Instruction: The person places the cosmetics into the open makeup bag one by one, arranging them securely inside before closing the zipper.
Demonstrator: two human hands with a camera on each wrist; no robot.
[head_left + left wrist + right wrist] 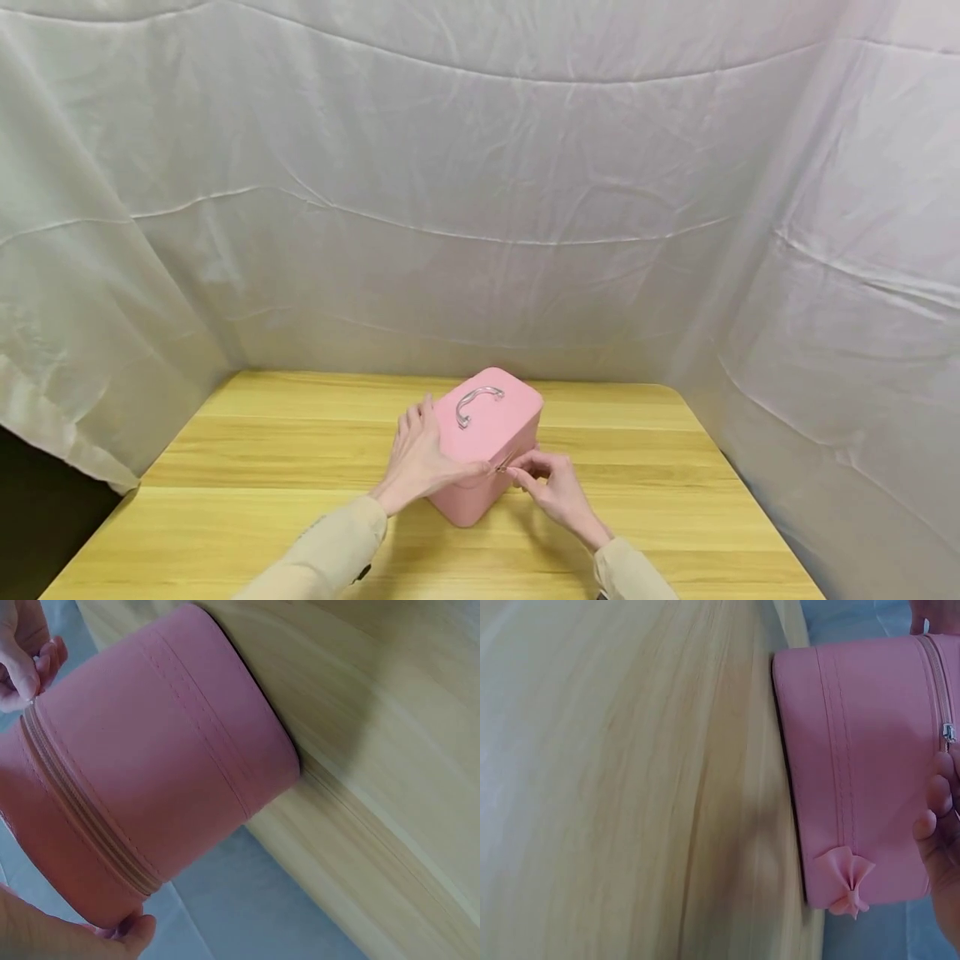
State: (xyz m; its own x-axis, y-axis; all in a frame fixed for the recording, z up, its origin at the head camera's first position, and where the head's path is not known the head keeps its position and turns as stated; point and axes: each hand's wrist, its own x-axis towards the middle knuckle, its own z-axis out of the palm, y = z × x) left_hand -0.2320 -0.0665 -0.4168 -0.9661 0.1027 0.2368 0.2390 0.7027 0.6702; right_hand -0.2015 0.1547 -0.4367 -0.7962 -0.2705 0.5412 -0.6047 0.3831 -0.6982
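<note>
A pink zip-up case (487, 417) stands on the table, its silver handle (476, 404) on top of the lid. My left hand (420, 458) holds the case at its near left side, fingers along the left side and thumb reaching to the front corner by the zip. At that corner my right hand (551, 492) pinches the zipper pull between thumb and fingers. The metal zipper slider (949, 733) shows just beside the right fingertips in the right wrist view. In the left wrist view the zip (90, 810) looks closed along the visible side.
The case rests on a wood-grain table (262, 467). A pink bow (845, 877) sits low on one side of it. Pale cloth curtains (450, 208) hang behind the table and at both sides. A dark area (37, 508) lies beyond the left edge.
</note>
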